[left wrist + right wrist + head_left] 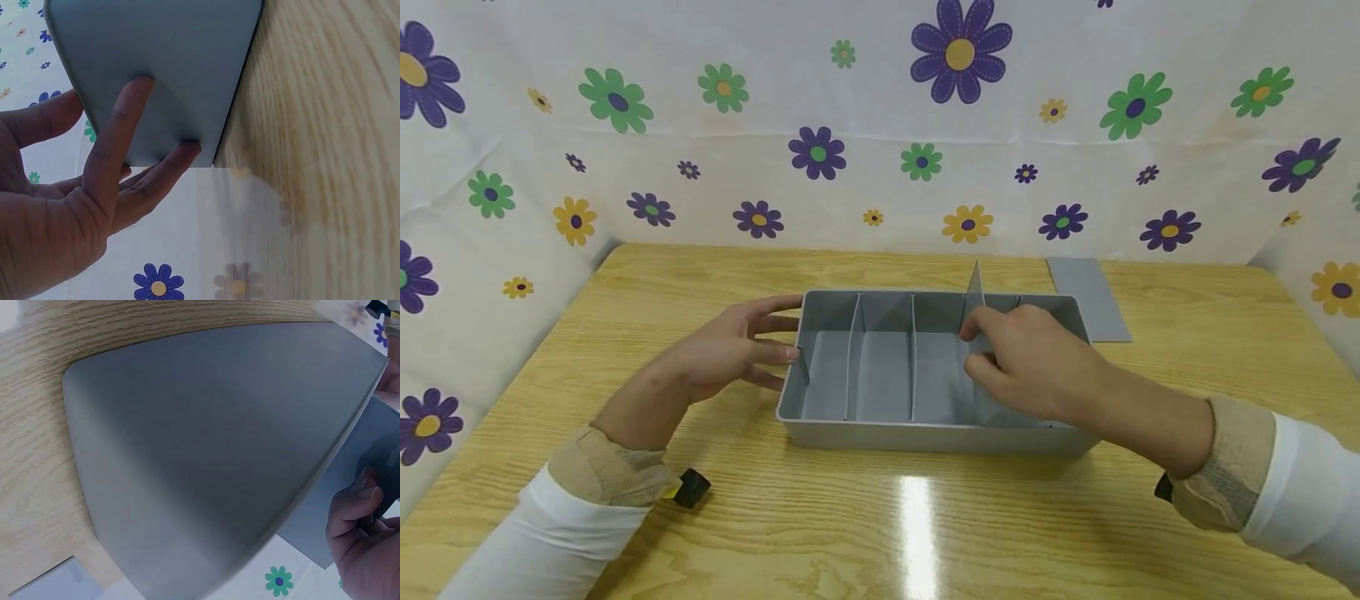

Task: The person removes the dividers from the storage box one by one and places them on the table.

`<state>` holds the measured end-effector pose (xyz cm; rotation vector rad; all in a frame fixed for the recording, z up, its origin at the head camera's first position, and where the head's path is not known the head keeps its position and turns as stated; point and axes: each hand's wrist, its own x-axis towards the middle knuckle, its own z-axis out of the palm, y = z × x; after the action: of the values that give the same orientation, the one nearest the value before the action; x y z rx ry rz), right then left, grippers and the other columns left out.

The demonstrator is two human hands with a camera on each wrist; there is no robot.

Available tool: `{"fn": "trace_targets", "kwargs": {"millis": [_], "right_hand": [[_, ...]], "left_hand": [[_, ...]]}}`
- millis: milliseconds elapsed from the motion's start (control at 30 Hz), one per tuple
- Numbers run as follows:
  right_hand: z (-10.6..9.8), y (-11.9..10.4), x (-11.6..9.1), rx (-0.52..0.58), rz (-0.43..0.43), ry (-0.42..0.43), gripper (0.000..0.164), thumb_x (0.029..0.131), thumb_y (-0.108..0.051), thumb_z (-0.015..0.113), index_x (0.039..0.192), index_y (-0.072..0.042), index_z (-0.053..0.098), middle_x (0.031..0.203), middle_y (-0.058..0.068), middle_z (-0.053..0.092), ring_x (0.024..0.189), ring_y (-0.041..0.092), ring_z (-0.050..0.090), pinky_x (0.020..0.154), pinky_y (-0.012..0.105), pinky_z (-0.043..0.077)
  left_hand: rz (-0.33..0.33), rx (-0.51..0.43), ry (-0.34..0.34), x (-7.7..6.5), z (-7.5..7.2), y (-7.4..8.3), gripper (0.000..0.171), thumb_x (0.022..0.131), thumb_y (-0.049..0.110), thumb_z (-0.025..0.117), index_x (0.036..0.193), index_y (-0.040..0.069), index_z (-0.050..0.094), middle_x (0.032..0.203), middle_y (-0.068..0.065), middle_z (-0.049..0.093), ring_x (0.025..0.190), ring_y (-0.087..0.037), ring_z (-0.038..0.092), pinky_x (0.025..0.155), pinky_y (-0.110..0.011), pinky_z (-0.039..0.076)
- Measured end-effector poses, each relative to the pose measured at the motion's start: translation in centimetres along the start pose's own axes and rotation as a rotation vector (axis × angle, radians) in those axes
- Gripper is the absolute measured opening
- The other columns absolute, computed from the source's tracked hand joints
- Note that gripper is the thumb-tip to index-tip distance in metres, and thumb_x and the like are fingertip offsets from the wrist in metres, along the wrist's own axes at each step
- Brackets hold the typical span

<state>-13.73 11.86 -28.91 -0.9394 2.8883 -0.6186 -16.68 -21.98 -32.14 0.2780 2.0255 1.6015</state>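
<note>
A long grey tray (936, 437) with thin upright dividers (913, 358) across it lies on the table. My left hand (737, 346) is at its left end, spread fingers touching the end wall (181, 62) from outside and the thumb tip at the rim. Over the right half of the tray, my right hand (1037, 358) pinches a thin grey divider panel (975, 285) between thumb and curled fingers. The panel stands up above the far rim; its lower part is hidden by the hand. In the right wrist view the panel (306, 528) shows beyond the tray's rim.
A flat grey panel (1092, 300) lies on the wooden table (820, 517) behind the tray's right end. A flower-printed cloth (880, 100) hangs behind the table and along its sides.
</note>
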Motion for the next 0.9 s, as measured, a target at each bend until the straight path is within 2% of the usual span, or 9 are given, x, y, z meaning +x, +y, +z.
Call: {"fn": "trace_targets", "kwargs": {"millis": [233, 433, 533, 667, 767, 900], "right_hand": [[-0.1, -0.1, 0.3, -0.008, 0.020, 0.018, 0.030, 0.081, -0.012, 0.040, 0.103, -0.004, 0.060, 0.044, -0.007, 0.035, 0.037, 0.006, 0.030, 0.038, 0.026, 0.030], [-0.5, 0.0, 0.8, 0.053, 0.088, 0.039, 0.029, 0.079, -0.011, 0.040, 0.097, -0.005, 0.062, 0.041, -0.008, 0.030, 0.037, 0.008, 0.026, 0.037, 0.024, 0.024], [-0.8, 0.0, 0.8, 0.085, 0.095, 0.046, 0.029, 0.077, -0.010, 0.041, 0.096, -0.007, 0.063, 0.041, -0.008, 0.028, 0.037, 0.008, 0.023, 0.037, 0.023, 0.020], [-1.9, -0.2, 0.6, 0.096, 0.112, 0.047, 0.029, 0.078, -0.011, 0.043, 0.099, -0.010, 0.062, 0.043, -0.006, 0.030, 0.037, 0.010, 0.025, 0.037, 0.024, 0.022], [-2.9, -0.1, 0.4, 0.082, 0.115, 0.085, 0.029, 0.078, -0.013, 0.044, 0.101, -0.012, 0.062, 0.045, -0.004, 0.032, 0.040, 0.011, 0.028, 0.038, 0.026, 0.026], [-4.2, 0.6, 0.0, 0.055, 0.053, 0.191, 0.028, 0.079, -0.010, 0.046, 0.100, -0.012, 0.063, 0.047, -0.005, 0.034, 0.041, 0.011, 0.030, 0.039, 0.028, 0.029]], "left_hand": [[-0.012, 0.001, 0.006, 0.2, 0.2, 0.1, 0.073, 0.087, 0.007, 0.060, 0.147, 0.011, 0.017, 0.145, -0.022, 0.027, 0.116, -0.038, 0.047, 0.078, -0.049, 0.053], [-0.026, 0.008, 0.014, 0.4, 0.8, 0.1, 0.075, 0.086, 0.009, 0.061, 0.147, 0.013, 0.018, 0.145, -0.021, 0.028, 0.116, -0.037, 0.047, 0.078, -0.047, 0.053], [-0.025, 0.009, 0.018, 0.5, 0.9, 0.2, 0.075, 0.086, 0.009, 0.061, 0.147, 0.012, 0.017, 0.145, -0.022, 0.028, 0.116, -0.038, 0.047, 0.078, -0.047, 0.053], [-0.020, 0.011, 0.026, 0.5, 0.9, 0.1, 0.075, 0.086, 0.008, 0.061, 0.147, 0.011, 0.018, 0.144, -0.022, 0.029, 0.115, -0.038, 0.048, 0.077, -0.047, 0.053], [-0.018, 0.009, 0.028, 0.3, 0.8, 0.1, 0.075, 0.086, 0.008, 0.061, 0.147, 0.011, 0.017, 0.144, -0.023, 0.029, 0.115, -0.038, 0.047, 0.077, -0.047, 0.053], [-0.019, 0.008, 0.038, 0.0, 0.8, 0.1, 0.075, 0.086, 0.008, 0.061, 0.147, 0.011, 0.017, 0.144, -0.023, 0.029, 0.114, -0.038, 0.048, 0.076, -0.047, 0.053]]}}
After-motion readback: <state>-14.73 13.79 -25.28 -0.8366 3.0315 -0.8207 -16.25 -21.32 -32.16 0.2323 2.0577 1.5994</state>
